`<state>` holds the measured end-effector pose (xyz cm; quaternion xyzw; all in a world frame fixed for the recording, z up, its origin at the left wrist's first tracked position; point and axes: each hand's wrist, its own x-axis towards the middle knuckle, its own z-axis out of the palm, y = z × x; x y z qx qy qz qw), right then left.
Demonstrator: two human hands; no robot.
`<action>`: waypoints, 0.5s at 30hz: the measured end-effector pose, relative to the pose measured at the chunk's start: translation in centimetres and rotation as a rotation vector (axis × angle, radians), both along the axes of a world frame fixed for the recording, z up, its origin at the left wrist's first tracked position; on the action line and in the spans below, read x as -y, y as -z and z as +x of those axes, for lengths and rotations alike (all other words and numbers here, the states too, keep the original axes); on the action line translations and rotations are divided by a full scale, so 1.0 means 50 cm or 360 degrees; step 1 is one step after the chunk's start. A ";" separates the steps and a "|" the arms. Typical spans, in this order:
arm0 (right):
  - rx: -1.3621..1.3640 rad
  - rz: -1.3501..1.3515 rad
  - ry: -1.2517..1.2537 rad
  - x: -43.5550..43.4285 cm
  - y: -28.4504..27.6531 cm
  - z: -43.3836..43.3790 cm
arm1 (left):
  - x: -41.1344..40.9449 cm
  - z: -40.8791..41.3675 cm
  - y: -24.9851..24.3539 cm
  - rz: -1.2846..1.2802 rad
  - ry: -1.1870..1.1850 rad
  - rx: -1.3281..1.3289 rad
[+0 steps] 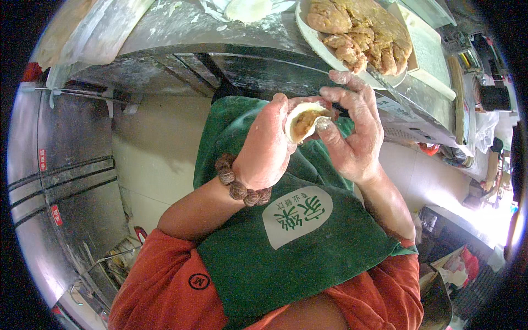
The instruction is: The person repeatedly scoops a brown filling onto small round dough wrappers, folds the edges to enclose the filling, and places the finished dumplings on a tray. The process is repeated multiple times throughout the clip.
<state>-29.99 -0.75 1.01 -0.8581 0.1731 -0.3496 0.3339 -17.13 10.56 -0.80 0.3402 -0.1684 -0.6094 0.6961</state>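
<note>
Cupped in my left hand [264, 144] is a round dough wrapper [292, 123] with minced meat filling [307, 122] showing in its middle. The wrapper is partly folded, its near-right edge raised. My right hand [357, 128], dusted with flour, pinches that edge between thumb and a finger; its other fingers are spread. Both hands are in front of a green apron [288, 280], short of the worktop. Beyond them, on the worktop, a white plate [307, 39] bears a large mound of minced meat [371, 31]. What lies under the wrapper is hidden by my left palm.
A floured metal worktop [173, 29] runs across the top. On it are pale dough pieces [247, 9] and, at left, a plastic-covered bundle [93, 31]. A flat blade-like tool [385, 84] reaches from the plate. A steel cabinet [78, 136] stands at left.
</note>
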 end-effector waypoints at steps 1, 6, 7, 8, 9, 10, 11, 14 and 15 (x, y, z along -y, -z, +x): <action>0.0023 -0.0068 -0.0070 0.006 0.006 -0.002 | -0.001 -0.001 0.000 0.0013 -0.0007 -0.0071; 0.0174 0.0116 -0.0240 0.000 0.004 -0.003 | 0.005 -0.003 -0.009 -0.0089 0.0087 -0.0188; 0.0169 0.0140 -0.0206 -0.002 0.004 -0.005 | 0.002 -0.005 0.000 -0.0053 -0.0021 0.0213; 0.0164 0.0164 -0.0171 -0.005 0.004 -0.009 | -0.004 -0.010 0.016 -0.0015 -0.0129 0.0614; 0.0161 0.0188 -0.0129 -0.006 0.006 -0.013 | -0.013 -0.003 -0.010 0.0047 -0.0096 0.1093; 0.0185 0.0199 -0.0081 -0.007 0.008 -0.016 | -0.022 0.004 -0.036 0.0121 -0.0084 0.1571; 0.0188 0.0243 -0.0060 -0.010 0.005 -0.019 | -0.032 -0.005 -0.011 -0.0248 -0.0301 0.1491; 0.0178 0.0290 -0.0045 -0.018 -0.005 -0.024 | -0.028 -0.015 0.007 -0.0360 -0.0532 0.1604; 0.0168 0.0264 -0.0052 -0.021 -0.008 -0.026 | -0.027 -0.012 0.001 -0.0355 -0.0571 0.1713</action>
